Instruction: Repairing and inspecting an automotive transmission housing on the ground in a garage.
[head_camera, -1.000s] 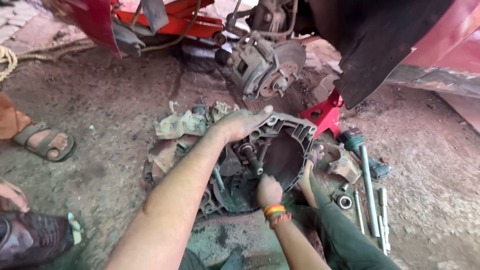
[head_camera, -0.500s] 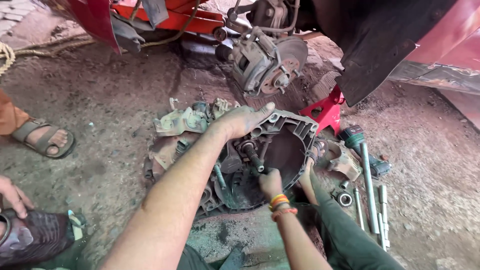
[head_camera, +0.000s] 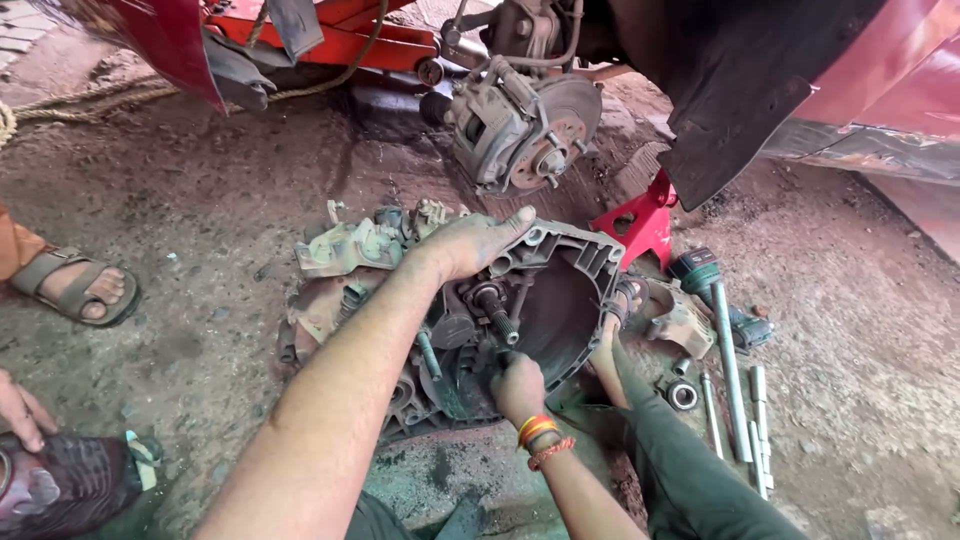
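Left hand (head_camera: 478, 243) flat on gearbox housing (head_camera: 560, 290), fingers together, gripping nothing.
Housing lies on dirt ground (head_camera: 200, 220) below brake disc (head_camera: 545, 135). Right hand (head_camera: 518, 385) curled inside bell mouth near input shaft (head_camera: 495, 308); grip unclear. Long wrench (head_camera: 728, 345) beside housing, right.

floor: bare oily dirt ground (head_camera: 220, 220) | overhead: red car body (head_camera: 870, 90) | light: daylight

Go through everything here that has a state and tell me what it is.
Gearbox housing: lying on the dirt, open bell side up.
Left hand: flat on the housing's rim.
Right hand: closed inside the housing.
Brake disc: exposed, no wheel fitted.
Long extension bar: lying loose on the ground.
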